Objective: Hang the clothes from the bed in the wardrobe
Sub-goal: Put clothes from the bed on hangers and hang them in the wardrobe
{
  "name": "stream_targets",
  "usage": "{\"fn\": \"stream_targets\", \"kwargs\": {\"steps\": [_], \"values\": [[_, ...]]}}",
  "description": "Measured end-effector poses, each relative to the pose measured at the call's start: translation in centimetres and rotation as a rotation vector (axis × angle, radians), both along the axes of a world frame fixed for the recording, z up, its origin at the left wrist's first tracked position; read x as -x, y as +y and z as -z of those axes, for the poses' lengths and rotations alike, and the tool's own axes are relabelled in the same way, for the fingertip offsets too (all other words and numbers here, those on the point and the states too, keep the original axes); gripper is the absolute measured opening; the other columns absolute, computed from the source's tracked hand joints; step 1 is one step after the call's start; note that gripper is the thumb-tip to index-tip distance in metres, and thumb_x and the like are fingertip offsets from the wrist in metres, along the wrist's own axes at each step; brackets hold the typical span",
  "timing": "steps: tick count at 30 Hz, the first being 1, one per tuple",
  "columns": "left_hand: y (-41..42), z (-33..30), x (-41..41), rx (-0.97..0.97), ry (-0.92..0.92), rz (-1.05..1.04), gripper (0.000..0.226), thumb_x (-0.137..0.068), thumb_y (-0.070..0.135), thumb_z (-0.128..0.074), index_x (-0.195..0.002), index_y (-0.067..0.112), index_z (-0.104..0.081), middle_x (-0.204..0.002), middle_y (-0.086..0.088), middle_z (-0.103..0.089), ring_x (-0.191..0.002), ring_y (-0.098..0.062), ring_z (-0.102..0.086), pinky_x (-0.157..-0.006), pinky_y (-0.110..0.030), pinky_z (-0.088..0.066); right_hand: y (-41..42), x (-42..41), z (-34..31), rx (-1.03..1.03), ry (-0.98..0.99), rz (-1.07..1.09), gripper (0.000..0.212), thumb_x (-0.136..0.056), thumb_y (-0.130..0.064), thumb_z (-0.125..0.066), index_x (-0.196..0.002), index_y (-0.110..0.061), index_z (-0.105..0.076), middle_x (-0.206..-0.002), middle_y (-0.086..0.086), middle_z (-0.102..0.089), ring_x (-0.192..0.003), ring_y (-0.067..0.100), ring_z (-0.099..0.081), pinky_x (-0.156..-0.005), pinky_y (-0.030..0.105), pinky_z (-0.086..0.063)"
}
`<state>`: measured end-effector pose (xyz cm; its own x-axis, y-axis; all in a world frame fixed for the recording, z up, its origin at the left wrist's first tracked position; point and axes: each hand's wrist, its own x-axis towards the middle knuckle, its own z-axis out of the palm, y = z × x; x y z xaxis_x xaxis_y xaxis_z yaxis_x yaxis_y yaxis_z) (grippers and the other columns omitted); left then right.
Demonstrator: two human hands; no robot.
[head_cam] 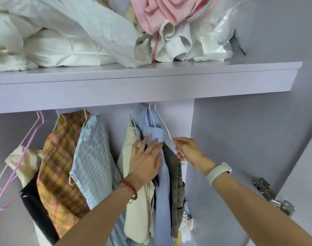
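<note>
1. Pressing flat, fingers spread: left hand (146,160) lying against the light blue shirt (152,134) hanging at 6 o'clock under the shelf (151,84)
2. Pinching with curled fingers: right hand (188,150) holding the white wire hanger (163,125) at 3 o'clock of the shirt
3. Hanging at 9 o'clock: blue checked garment (93,157), orange plaid garment (61,167), empty lilac hanger (18,162)
4. Lying at 12 o'clock on the shelf: pink cloth (162,13), white bedding (50,45)
</note>
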<state>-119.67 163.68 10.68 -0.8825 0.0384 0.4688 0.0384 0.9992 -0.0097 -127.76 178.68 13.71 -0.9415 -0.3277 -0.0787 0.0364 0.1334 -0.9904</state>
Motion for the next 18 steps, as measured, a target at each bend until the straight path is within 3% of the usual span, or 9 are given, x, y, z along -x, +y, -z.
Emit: {"fn": "stream_targets", "kwargs": {"steps": [2,4,7,9,11,13,18], "values": [[-0.8,0.2,-0.3,-0.062,0.079,-0.015,0.042,-0.092,0.033,-0.041,-0.129,0.019,-0.053,-0.14,-0.001,-0.047,-0.136,-0.028,-0.031,-0.11,-0.052,-0.016,-0.5,0.6,-0.4,-0.148,0.096,-0.037,0.012,-0.093,-0.024,-0.049,-0.088,-0.024,-0.059,-0.045,-0.004,-0.044,-0.029,0.008,-0.038,-0.034,0.014,-0.03],[-1.8,0.5,-0.5,-0.115,0.088,-0.021,0.043,-0.092,0.034,-0.038,-0.127,0.015,-0.055,-0.142,-0.002,-0.045,-0.137,-0.027,-0.029,-0.111,-0.049,-0.017,-1.3,1.1,-0.7,-0.249,0.189,-0.022,0.016,-0.093,-0.024,-0.048,-0.08,-0.021,-0.056,-0.049,-0.002,-0.046,-0.031,0.01,-0.039,-0.032,0.013,-0.03],[-3.2,1.2,-0.7,-0.128,0.08,-0.008,0.042,-0.095,0.032,-0.042,-0.133,0.016,-0.047,-0.149,0.0,-0.031,-0.142,-0.024,-0.018,-0.113,-0.045,-0.012,-3.0,1.5,-1.1,-0.222,0.166,-0.032,0.01,-0.092,-0.008,-0.043,-0.091,-0.012,-0.051,-0.067,0.003,-0.048,-0.032,0.01,-0.039,-0.031,0.013,-0.027],[-3.8,1.3,-0.9,-0.121,0.071,-0.009,0.042,-0.095,0.03,-0.043,-0.136,0.017,-0.044,-0.151,0.001,-0.028,-0.142,-0.023,-0.016,-0.113,-0.046,-0.011,-4.3,1.4,-1.1,-0.175,0.15,-0.029,0.013,-0.094,-0.007,-0.041,-0.097,-0.01,-0.053,-0.069,0.004,-0.046,-0.039,0.011,-0.042,-0.037,0.015,-0.03],[-4.1,1.3,-1.1,-0.126,0.059,-0.01,0.044,-0.096,0.029,-0.041,-0.138,0.018,-0.04,-0.152,0.002,-0.025,-0.143,-0.022,-0.014,-0.113,-0.045,-0.01,-5.3,1.3,-0.8,-0.223,0.298,0.048,0.018,-0.094,-0.009,-0.041,-0.099,-0.004,-0.058,-0.077,0.006,-0.051,-0.065,0.018,-0.049,-0.058,0.02,-0.039],[-4.4,1.3,-1.2,-0.126,0.059,-0.007,0.044,-0.096,0.027,-0.039,-0.14,0.019,-0.038,-0.152,0.004,-0.023,-0.143,-0.02,-0.012,-0.114,-0.043,-0.009,-5.6,1.0,-0.4,-0.258,0.42,0.135,0.024,-0.092,-0.002,-0.037,-0.099,0.003,-0.06,-0.09,0.01,-0.057,-0.082,0.022,-0.049,-0.073,0.021,-0.037],[-4.6,0.9,-1.5,-0.159,0.113,0.022,0.043,-0.094,0.022,-0.043,-0.136,0.015,-0.044,-0.147,-0.001,-0.036,-0.141,-0.023,-0.021,-0.112,-0.046,-0.012,-4.5,1.5,-0.1,-0.196,0.536,0.295,0.027,-0.089,0.005,-0.036,-0.096,0.007,-0.061,-0.097,0.018,-0.063,-0.082,0.024,-0.05,-0.066,0.016,-0.032]]}}
